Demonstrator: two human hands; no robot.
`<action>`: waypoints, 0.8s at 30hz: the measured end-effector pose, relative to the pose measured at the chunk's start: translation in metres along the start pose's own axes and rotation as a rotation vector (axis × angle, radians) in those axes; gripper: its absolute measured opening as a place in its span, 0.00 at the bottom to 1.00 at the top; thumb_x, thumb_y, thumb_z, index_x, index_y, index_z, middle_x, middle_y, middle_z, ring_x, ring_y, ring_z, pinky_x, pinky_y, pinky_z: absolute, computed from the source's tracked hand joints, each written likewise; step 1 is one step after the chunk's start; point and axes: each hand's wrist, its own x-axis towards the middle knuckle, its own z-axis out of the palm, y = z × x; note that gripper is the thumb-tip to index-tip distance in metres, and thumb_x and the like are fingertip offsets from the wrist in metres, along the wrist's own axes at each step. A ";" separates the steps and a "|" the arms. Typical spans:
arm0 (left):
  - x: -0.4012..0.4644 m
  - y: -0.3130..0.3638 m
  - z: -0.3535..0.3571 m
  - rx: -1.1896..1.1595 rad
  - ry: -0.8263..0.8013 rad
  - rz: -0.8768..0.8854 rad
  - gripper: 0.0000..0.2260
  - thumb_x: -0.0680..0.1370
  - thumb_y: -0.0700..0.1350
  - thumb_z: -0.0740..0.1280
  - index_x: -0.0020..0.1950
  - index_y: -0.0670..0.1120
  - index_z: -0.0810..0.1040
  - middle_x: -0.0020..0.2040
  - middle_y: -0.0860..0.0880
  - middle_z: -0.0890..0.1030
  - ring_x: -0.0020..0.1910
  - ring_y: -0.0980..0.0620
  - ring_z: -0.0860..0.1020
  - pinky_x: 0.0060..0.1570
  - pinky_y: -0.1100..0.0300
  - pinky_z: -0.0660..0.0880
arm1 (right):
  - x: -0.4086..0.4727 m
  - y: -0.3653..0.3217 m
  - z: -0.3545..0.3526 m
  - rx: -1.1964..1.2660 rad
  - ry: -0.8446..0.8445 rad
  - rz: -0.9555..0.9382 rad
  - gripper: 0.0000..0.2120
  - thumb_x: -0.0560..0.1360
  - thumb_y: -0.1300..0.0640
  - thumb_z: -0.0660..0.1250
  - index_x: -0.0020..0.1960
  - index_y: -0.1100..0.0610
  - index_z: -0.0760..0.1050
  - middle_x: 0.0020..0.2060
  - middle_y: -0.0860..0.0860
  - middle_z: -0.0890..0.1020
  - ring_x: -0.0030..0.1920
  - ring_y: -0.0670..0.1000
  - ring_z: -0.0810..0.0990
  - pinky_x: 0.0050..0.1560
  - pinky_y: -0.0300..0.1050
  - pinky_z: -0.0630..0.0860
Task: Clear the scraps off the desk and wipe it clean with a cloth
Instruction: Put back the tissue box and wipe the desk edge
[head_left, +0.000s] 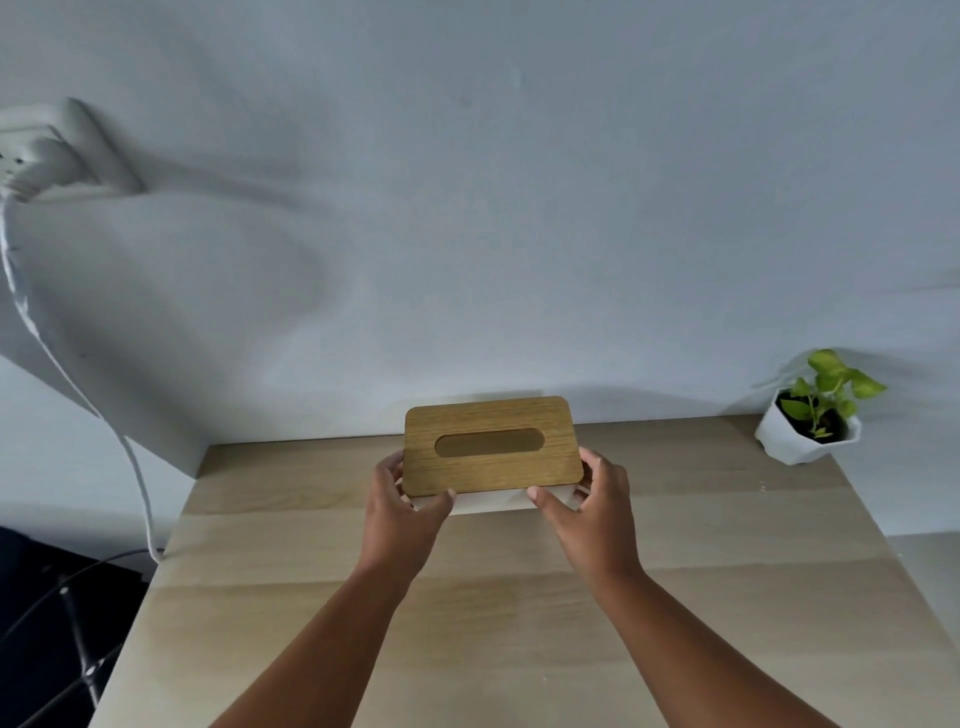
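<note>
While the left hand (402, 506) and right hand (592, 501) clasp the tissue box (491, 449) by its ends at the back of the surface (467, 623), its wooden lid (491, 467) could slide off if tilted — it may only rest there; no cloth shows, scraps are mere specks near the plant pot (808, 434), and whether the box is lifted or resting is unclear.
</note>
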 end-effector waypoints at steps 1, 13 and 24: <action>0.003 -0.002 -0.003 0.003 -0.002 -0.005 0.28 0.72 0.44 0.79 0.66 0.58 0.71 0.59 0.58 0.80 0.55 0.55 0.82 0.54 0.54 0.81 | 0.000 -0.001 0.005 0.001 -0.001 0.003 0.38 0.68 0.45 0.81 0.72 0.50 0.69 0.59 0.44 0.69 0.53 0.42 0.77 0.51 0.38 0.76; 0.031 -0.018 -0.025 0.026 -0.008 -0.017 0.27 0.72 0.45 0.78 0.66 0.59 0.71 0.57 0.58 0.80 0.54 0.57 0.82 0.52 0.59 0.78 | 0.003 -0.005 0.043 -0.017 -0.017 0.018 0.38 0.68 0.44 0.80 0.73 0.50 0.68 0.59 0.44 0.69 0.54 0.43 0.76 0.49 0.31 0.72; 0.048 -0.032 -0.034 0.089 -0.004 -0.010 0.28 0.71 0.49 0.78 0.67 0.60 0.70 0.59 0.60 0.79 0.57 0.61 0.79 0.57 0.54 0.80 | 0.005 -0.007 0.059 -0.035 -0.012 0.014 0.38 0.68 0.43 0.80 0.72 0.50 0.68 0.60 0.43 0.69 0.52 0.41 0.77 0.49 0.32 0.74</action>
